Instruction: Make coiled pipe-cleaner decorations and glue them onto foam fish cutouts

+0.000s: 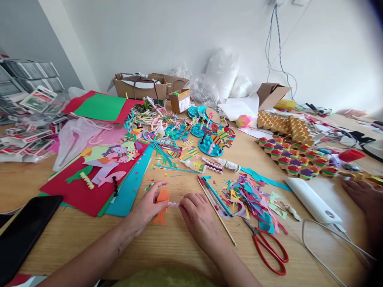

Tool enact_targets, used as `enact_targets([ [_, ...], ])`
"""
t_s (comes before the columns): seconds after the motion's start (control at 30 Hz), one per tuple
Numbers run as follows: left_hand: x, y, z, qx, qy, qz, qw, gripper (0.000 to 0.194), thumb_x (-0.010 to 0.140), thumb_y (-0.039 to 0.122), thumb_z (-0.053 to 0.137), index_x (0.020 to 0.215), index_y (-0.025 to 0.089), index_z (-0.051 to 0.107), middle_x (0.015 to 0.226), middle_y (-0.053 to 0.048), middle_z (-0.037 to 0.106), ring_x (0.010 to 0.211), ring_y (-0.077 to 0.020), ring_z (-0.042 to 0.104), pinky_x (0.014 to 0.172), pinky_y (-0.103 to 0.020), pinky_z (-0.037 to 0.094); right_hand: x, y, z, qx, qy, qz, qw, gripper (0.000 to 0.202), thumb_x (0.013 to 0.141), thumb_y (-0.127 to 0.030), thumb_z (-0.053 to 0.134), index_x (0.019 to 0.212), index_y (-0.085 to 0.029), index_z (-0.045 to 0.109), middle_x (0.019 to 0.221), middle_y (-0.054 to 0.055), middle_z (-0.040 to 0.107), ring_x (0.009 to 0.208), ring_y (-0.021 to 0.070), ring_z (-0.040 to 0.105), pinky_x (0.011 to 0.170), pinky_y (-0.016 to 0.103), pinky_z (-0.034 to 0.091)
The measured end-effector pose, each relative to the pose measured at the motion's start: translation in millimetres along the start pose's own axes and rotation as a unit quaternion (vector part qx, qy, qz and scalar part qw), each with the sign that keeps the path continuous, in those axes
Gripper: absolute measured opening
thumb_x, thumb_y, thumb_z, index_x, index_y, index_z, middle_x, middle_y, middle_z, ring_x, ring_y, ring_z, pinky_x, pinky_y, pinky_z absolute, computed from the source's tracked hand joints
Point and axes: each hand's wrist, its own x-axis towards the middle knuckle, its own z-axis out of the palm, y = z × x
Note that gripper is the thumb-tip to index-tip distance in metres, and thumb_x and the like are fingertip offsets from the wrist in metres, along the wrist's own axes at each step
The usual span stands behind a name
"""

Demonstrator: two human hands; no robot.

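My left hand [146, 205] pinches an orange paper fish [163, 195] between thumb and fingers, low over the wooden table. From the fish's right side a short lilac twisted pipe cleaner [174, 204] runs to my right hand [199, 217], whose closed fingertips grip its other end. Whether it is fastened to the fish is hidden by the left thumb. Just right of my right hand lie several pens [217, 196] and a thin wooden stick [226, 226]. Red-handled scissors [261, 232] rest farther right, beside a heap of coloured paper scraps [249, 191].
Red paper sheets [74, 191] with paper fish lie left, near a black phone [26, 235]. Beyond my hands are a glue bottle [194, 166] and blue decorated discs [211, 145]. On the right are painted egg-carton pieces [293, 155], a white power bank [314, 201] and another person's hand [360, 195].
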Motion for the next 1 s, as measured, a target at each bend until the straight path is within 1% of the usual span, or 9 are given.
enact_targets([
  [0.17,-9.9,2.7,-17.9,0.018,0.02,0.015,1.0,0.058,0.067,0.024,0.058,0.122,0.021,0.039,0.076,0.004,0.055,0.074,-0.0141,0.054,0.069,-0.026,0.043,6.1,-7.4,-0.7,0.073,-0.038,0.005,0.997,0.009,0.08,-0.011,0.054,0.085,-0.018,0.057,0.081,0.003,0.062,0.076,0.0164,0.056,0.069,0.027,0.038],
  [0.27,-17.0,4.8,-32.8,0.033,0.032,0.026,0.999,0.055,0.068,0.025,0.057,0.121,0.023,0.041,0.101,-0.001,0.059,0.094,-0.0184,0.055,0.082,-0.03,0.044,13.1,-13.9,-0.4,0.114,-0.072,0.014,0.991,0.01,0.08,-0.01,0.052,0.082,-0.018,0.058,0.079,0.003,0.062,0.074,0.0147,0.056,0.066,0.024,0.039],
  [0.33,-22.4,7.6,-43.4,0.062,0.053,0.047,0.995,0.052,0.067,0.026,0.058,0.117,0.024,0.045,0.119,-0.003,0.054,0.108,-0.021,0.05,0.089,-0.031,0.042,19.6,-20.5,1.7,0.133,-0.093,0.014,0.987,0.011,0.081,-0.01,0.051,0.081,-0.018,0.058,0.078,0.002,0.062,0.073,0.0135,0.056,0.065,0.022,0.039],
  [0.37,-25.4,9.4,-48.8,0.088,0.069,0.056,0.992,0.05,0.067,0.028,0.058,0.116,0.023,0.047,0.121,-0.003,0.053,0.111,-0.0222,0.049,0.09,-0.031,0.042,23.3,-24.4,3.3,0.142,-0.1,0.012,0.985,0.011,0.081,-0.01,0.051,0.08,-0.018,0.058,0.078,0.002,0.061,0.072,0.0131,0.056,0.064,0.022,0.039],
  [0.47,-35.9,15.0,-66.4,0.154,0.112,0.057,0.98,0.052,0.068,0.037,0.059,0.117,0.022,0.048,0.105,-0.005,0.062,0.1,-0.0241,0.056,0.081,-0.031,0.048,35.0,-37.8,10.6,0.163,-0.103,-0.002,0.981,0.01,0.08,-0.01,0.051,0.079,-0.018,0.056,0.076,0.001,0.061,0.07,0.0123,0.056,0.062,0.02,0.038],
  [0.53,-43.9,17.5,-79.9,0.149,0.141,0.06,0.977,0.055,0.07,0.044,0.057,0.119,0.022,0.046,0.094,-0.005,0.064,0.092,-0.0236,0.06,0.076,-0.031,0.05,43.2,-47.2,17.2,0.173,-0.102,-0.02,0.979,0.01,0.08,-0.011,0.05,0.078,-0.018,0.056,0.075,0.001,0.061,0.069,0.012,0.055,0.061,0.02,0.037],
  [0.63,-55.8,18.2,-102.7,0.125,0.201,0.083,0.968,0.055,0.071,0.053,0.055,0.117,0.024,0.047,0.104,-0.006,0.062,0.098,-0.024,0.058,0.078,-0.031,0.049,56.5,-61.5,28.5,0.173,-0.096,-0.051,0.979,0.008,0.082,-0.014,0.049,0.079,-0.018,0.055,0.077,0.001,0.061,0.069,0.0121,0.055,0.061,0.021,0.037],
  [0.8,-67.1,12.3,-139.4,0.121,0.275,0.061,0.952,0.058,0.072,0.061,0.05,0.12,0.029,0.043,0.114,-0.006,0.056,0.102,-0.0265,0.056,0.078,-0.036,0.049,81.3,-87.4,47.2,0.125,-0.124,-0.095,0.98,0.011,0.085,-0.02,0.045,0.083,-0.02,0.056,0.081,0.001,0.063,0.073,0.0133,0.057,0.062,0.022,0.038],
  [1.0,-64.3,-0.8,-163.4,0.15,0.324,0.094,0.929,0.065,0.067,0.063,0.052,0.117,0.023,0.043,0.108,-0.009,0.056,0.103,-0.0281,0.054,0.09,-0.043,0.043,95.7,-109.2,75.1,0.04,-0.131,-0.148,0.979,0.011,0.085,-0.021,0.044,0.083,-0.019,0.055,0.08,0.002,0.062,0.072,0.016,0.058,0.062,0.027,0.04],
])
